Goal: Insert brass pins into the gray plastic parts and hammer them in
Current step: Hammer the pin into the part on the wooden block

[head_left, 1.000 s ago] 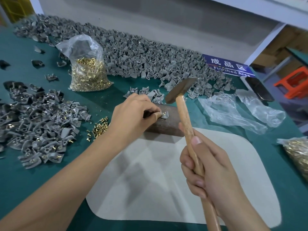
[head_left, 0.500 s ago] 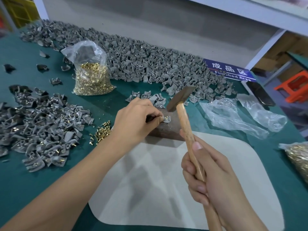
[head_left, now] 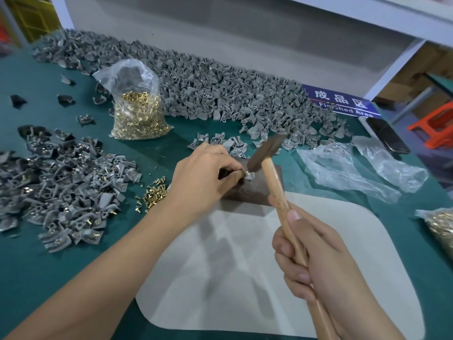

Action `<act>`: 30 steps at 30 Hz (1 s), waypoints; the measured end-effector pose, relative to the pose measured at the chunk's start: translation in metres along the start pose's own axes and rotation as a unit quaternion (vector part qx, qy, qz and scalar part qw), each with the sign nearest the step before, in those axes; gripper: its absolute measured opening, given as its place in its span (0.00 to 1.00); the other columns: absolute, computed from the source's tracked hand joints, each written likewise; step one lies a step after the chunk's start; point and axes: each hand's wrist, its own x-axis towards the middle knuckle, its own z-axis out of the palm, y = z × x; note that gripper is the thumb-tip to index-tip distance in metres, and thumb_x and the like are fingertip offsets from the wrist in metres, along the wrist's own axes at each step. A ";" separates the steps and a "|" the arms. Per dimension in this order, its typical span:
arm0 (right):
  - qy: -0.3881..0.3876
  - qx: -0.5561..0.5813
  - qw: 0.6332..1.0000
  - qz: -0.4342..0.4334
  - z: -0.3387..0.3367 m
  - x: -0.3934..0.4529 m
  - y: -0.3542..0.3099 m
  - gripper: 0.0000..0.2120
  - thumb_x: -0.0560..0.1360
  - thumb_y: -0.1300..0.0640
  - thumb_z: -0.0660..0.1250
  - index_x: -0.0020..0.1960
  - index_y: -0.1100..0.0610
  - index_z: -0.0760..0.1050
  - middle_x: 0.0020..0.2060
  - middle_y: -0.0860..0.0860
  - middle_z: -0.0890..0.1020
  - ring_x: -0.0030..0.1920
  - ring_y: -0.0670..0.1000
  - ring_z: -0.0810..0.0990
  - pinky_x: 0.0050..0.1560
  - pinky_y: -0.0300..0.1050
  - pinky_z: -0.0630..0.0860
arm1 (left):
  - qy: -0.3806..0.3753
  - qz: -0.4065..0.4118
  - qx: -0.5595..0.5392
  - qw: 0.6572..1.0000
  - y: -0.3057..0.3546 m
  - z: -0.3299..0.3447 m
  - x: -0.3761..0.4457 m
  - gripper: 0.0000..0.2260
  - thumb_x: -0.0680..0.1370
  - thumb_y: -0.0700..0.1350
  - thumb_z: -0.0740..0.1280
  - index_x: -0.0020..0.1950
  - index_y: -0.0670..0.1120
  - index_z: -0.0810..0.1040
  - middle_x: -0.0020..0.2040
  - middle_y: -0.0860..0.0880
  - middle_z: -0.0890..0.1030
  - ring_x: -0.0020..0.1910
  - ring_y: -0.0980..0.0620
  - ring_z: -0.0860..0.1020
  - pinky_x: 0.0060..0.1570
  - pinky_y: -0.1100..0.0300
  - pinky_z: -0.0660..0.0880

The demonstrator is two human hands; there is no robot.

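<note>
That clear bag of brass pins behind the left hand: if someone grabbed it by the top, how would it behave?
The bag of brass pins is probably heavy for its size, being packed with metal. Its thin, crumpled plastic looks floppy, so it would likely sag and change shape when lifted. The top seems loosely gathered; whether it is tied shut is unclear, so tipping it might spill pins.

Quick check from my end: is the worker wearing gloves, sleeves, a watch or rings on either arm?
No. Both the left hand and the right hand are bare, with no gloves, rings or watch showing. Both forearms are uncovered as far as the picture's edge; no sleeve is in view. The fingernails are short and unpainted.
</note>
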 end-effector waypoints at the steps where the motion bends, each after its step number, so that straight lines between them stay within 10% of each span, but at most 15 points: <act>1: 0.009 -0.003 1.000 -0.020 0.000 0.000 0.001 0.11 0.84 0.48 0.61 0.57 0.46 0.83 0.31 0.51 0.70 0.22 0.47 0.58 0.25 0.33 0.61 | 0.002 0.001 -0.001 1.000 0.000 0.000 0.000 0.02 0.77 0.54 0.73 0.48 0.59 0.84 0.45 0.60 0.78 0.51 0.57 0.73 0.42 0.57 0.70; 30: 0.021 -0.016 0.999 -0.019 -0.005 0.006 0.012 0.15 0.84 0.49 0.58 0.61 0.44 0.82 0.30 0.51 0.69 0.23 0.47 0.58 0.26 0.33 0.61 | -0.003 -0.009 -0.004 1.000 -0.001 0.001 0.003 0.02 0.77 0.55 0.72 0.48 0.61 0.84 0.45 0.61 0.78 0.50 0.58 0.72 0.40 0.62 0.67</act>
